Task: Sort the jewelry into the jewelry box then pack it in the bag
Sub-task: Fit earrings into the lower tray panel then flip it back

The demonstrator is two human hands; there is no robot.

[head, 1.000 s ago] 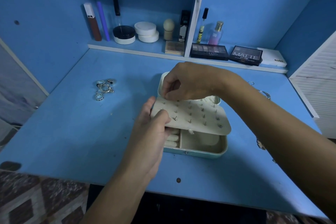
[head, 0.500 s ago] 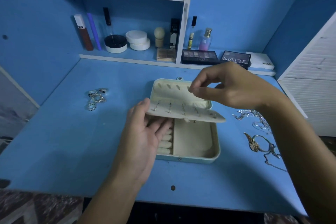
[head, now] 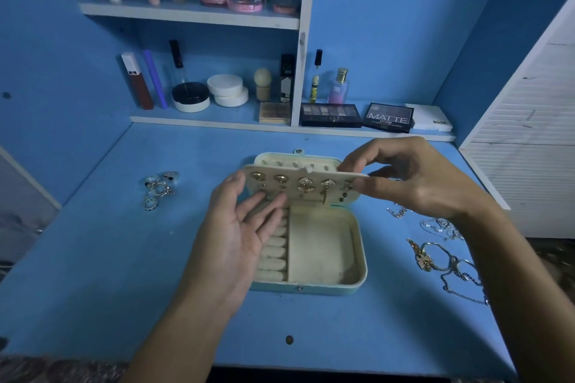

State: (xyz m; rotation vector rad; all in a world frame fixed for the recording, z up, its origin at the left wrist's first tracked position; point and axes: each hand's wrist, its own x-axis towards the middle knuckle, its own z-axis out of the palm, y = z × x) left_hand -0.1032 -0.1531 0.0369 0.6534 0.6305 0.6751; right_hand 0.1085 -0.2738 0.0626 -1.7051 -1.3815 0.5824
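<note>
Earring panel [head: 303,188] flipped up since a moment ago, studs now facing out, pinched at its edge by right hand [head: 413,177]. Left hand [head: 239,227] open, fingers propping panel above jewelry box [head: 323,258]. Rings [head: 160,188] and chains [head: 441,255] left unsorted.

Blue walls [head: 389,25] all around, dim bluish light. Blue counter [head: 93,274] below two white-edged shelves [head: 186,14] crowded with cosmetics. White slatted panel [head: 529,134] at right; patterned floor [head: 46,370] at bottom left.

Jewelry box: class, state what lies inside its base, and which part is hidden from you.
Inside the jewelry box base: cream ring rolls on the left, one bare open compartment on the right. The left hand and raised earring panel cover the rear part.
</note>
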